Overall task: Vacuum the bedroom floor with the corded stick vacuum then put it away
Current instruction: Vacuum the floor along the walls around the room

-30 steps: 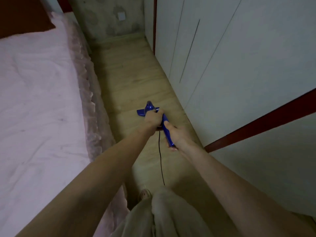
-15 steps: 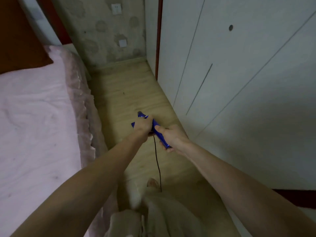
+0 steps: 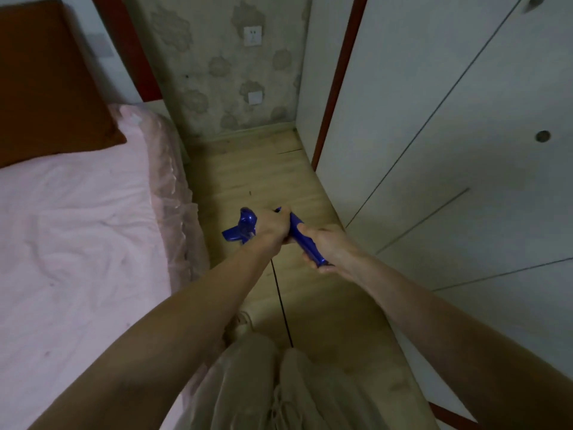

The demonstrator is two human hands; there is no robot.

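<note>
Both hands on the blue stick vacuum (image 3: 305,243), held out in front over the wood floor (image 3: 248,181) in the strip btwn the bed (image 3: 77,228) and the white wardrobe (image 3: 434,150). Left hand (image 3: 273,226) is wrapped round the front of the handle, fingers curled tight on it; right hand (image 3: 325,248) grips the rear end of the same handle, thumb lying along the top, blue tip poking out below the palm. Hands sit just beside each other, nearly touching. More blue body (image 3: 242,228) sticks out to the left of the left hand, toward the bed. Black cord (image 3: 280,301) drops from under the handle and runs back toward the person's beige trousers (image 3: 248,383).

Vs. half a sec ago: view has tipped up, so more of the far wall (image 3: 217,72) shows, incl. both white wall plates (image 3: 252,35); vacuum's blue body now sticks out further left of the left hand. Grip looks unchanged, both hands as before.

No brand, label or writing legible on the vacuum or elsewhere; too dim and blurred.
</note>
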